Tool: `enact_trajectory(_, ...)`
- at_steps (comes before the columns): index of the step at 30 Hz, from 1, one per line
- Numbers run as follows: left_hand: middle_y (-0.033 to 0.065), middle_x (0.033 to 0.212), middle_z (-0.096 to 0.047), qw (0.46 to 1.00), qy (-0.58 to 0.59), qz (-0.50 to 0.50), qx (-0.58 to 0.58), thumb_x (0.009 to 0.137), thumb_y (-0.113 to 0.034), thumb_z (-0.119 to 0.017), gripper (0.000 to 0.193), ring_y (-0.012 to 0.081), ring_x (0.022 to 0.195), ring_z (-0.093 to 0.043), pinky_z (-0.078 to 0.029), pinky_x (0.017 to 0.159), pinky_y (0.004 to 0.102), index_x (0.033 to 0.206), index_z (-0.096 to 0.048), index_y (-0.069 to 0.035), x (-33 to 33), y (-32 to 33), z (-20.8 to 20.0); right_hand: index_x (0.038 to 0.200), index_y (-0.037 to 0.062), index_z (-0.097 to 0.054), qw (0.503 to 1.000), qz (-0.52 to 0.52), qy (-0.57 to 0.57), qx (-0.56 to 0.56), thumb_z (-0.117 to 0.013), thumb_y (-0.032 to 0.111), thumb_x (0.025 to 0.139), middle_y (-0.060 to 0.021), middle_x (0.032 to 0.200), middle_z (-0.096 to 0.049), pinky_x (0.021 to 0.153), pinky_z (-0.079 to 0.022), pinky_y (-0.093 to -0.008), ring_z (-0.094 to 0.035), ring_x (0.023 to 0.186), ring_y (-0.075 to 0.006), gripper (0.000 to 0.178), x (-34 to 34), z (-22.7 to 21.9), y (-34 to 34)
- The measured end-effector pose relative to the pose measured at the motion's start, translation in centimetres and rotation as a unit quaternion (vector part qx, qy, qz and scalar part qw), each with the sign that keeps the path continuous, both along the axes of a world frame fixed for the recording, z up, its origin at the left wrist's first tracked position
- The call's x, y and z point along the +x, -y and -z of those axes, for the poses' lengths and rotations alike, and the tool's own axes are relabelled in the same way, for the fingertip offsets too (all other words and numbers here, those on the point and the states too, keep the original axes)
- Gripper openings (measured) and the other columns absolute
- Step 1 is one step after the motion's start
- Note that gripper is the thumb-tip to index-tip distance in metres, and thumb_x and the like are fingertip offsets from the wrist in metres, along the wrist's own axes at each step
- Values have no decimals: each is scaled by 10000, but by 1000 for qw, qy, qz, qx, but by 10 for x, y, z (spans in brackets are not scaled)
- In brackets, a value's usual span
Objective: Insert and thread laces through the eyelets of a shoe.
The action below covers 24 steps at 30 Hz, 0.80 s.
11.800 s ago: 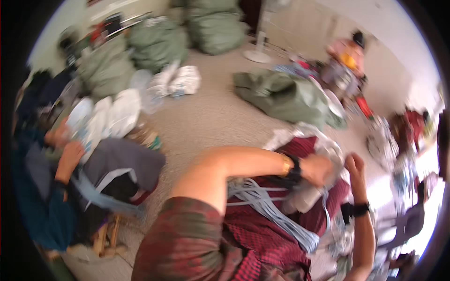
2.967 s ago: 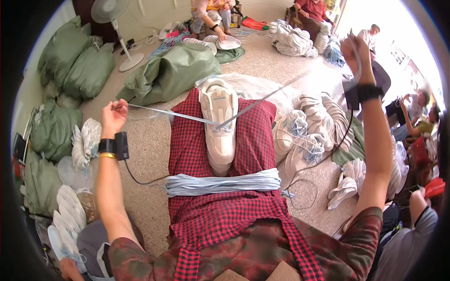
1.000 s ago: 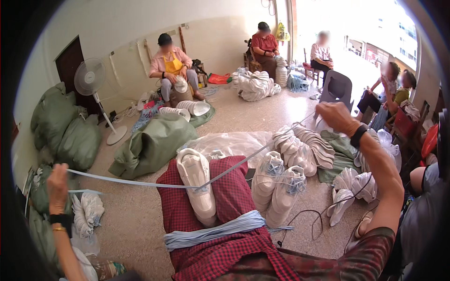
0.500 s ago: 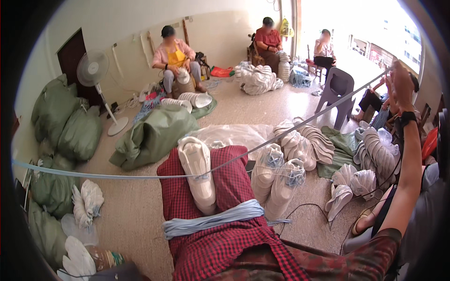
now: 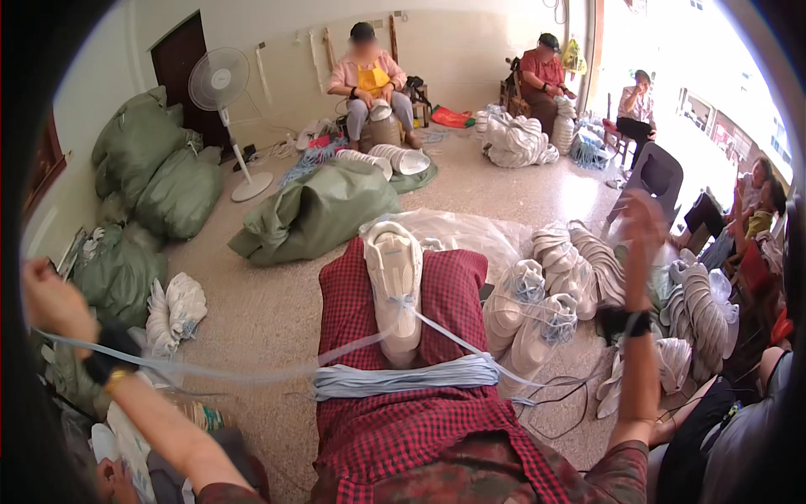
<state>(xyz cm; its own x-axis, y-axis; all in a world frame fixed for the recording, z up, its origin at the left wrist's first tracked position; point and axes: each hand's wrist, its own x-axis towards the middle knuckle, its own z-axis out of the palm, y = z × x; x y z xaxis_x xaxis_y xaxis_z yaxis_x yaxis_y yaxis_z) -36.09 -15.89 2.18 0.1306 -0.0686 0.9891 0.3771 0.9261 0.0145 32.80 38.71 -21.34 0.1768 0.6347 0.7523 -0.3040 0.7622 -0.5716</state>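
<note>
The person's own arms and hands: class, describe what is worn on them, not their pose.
Both forearms are bare. The left hand has a black band and a gold bangle at its wrist. The right hand has a black wrist strap. Dark mottled red-green short sleeves cover the upper arms.

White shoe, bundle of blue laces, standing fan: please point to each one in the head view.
white shoe [image 5: 395, 286], head view, on its upper.
bundle of blue laces [image 5: 403, 378], head view, middle of the bundle.
standing fan [image 5: 217, 80], head view, on its round grille.
</note>
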Motion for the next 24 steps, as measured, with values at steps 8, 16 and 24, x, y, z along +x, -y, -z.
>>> enact_trajectory(8,33,950,-670,423,459,760,184,948,-179,-666,245,111,802,-604,-513,766,255,1153,-688,-47,146,-252,217,960,-4,-709,912,-227,288,-184,-683,147,903,-14,788,-681,579,-460,-223,-598,684,-63,164,-251,47,121)
enact_trajectory(16,24,898,-705,275,601,748,64,917,-93,-694,206,68,757,-632,-549,703,215,1100,-706,0,206,-287,301,892,2,-660,900,-182,381,-105,-682,101,845,-62,743,-676,636,-507,-273,-628,681,-108,112,-269,71,131)
enact_trajectory(24,33,877,-702,287,622,728,10,897,-96,-715,198,76,731,-635,-546,697,216,1062,-708,15,217,-286,309,869,-2,-635,909,-164,368,-108,-687,54,838,-25,741,-638,631,-488,-253,-572,702,-68,82,-270,67,135)
